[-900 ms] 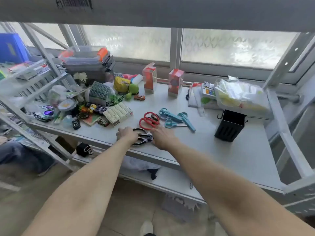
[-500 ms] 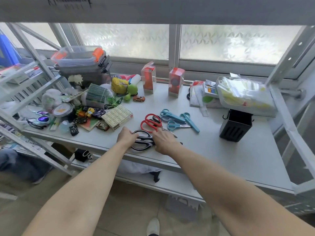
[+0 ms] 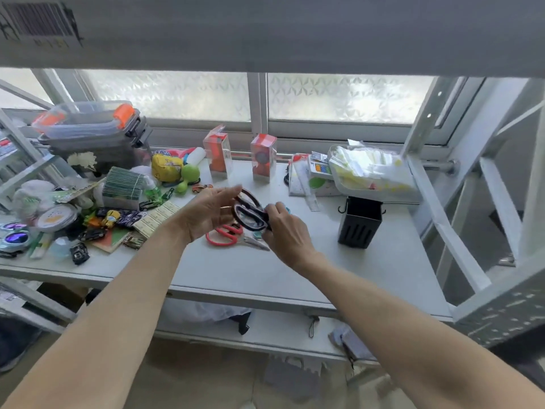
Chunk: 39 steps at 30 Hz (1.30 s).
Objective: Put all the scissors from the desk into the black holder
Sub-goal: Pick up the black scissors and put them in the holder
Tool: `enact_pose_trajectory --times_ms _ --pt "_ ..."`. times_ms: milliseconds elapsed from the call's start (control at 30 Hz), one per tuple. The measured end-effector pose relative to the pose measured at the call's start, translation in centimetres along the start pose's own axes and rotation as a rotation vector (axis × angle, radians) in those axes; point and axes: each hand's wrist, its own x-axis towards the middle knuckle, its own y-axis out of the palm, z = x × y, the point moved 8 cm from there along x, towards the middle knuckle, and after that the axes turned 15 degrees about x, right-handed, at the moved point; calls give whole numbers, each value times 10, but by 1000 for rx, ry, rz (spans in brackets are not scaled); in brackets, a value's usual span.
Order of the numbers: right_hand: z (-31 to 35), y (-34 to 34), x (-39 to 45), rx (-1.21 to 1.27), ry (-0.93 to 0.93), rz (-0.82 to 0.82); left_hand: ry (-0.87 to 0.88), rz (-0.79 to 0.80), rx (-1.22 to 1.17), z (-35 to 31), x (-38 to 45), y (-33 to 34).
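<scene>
Black-handled scissors are lifted above the grey desk, handles up. My right hand grips them from the blade side. My left hand is open against the handle loops, fingers spread. Red scissors lie on the desk beneath my hands, metal blades pointing right. Teal scissors are almost hidden behind my right hand. The black holder, a slotted square box, stands upright to the right, about a hand's width from my right hand.
Toys, small cars and card boxes crowd the left of the desk. Two red boxes stand at the back. A clear tray of bags sits just behind the holder. White rack struts rise on the right.
Both hands have lifted the black scissors off the desk's front edge, up and to the right. The red scissors now lie uncovered below them.
</scene>
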Motion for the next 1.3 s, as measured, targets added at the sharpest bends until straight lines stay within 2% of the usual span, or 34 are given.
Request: enact_pose_trajectory --times_ms 67,167,200,300,400,533,733,900,1133,1300 --pt "-9 -28 -1 68 12 -117 48 43 -106 -19 8 23" --pt "-20 -79 -6 263 27 -358 51 5 -252 -32 27 53" --pt "-24 -97 -9 331 27 -448 28 -19 -188 -31 34 64" --pt "-42 -145 -19 396 24 -662 -18 -56 300 -10 57 99" --pt "-72 -175 -24 325 113 -747 4 29 569 11 77 142" --pt "-104 -182 -28 262 249 -683 -2 95 600 24 93 182" --pt "-128 -146 -11 130 362 -374 -23 121 567 35 116 202" --pt "-137 -125 -5 47 439 -227 -41 150 569 41 127 203" --pt "-143 -110 -19 47 501 -179 24 191 514 43 129 207" --pt "-134 -112 -25 30 436 -181 56 154 495 48 128 205"
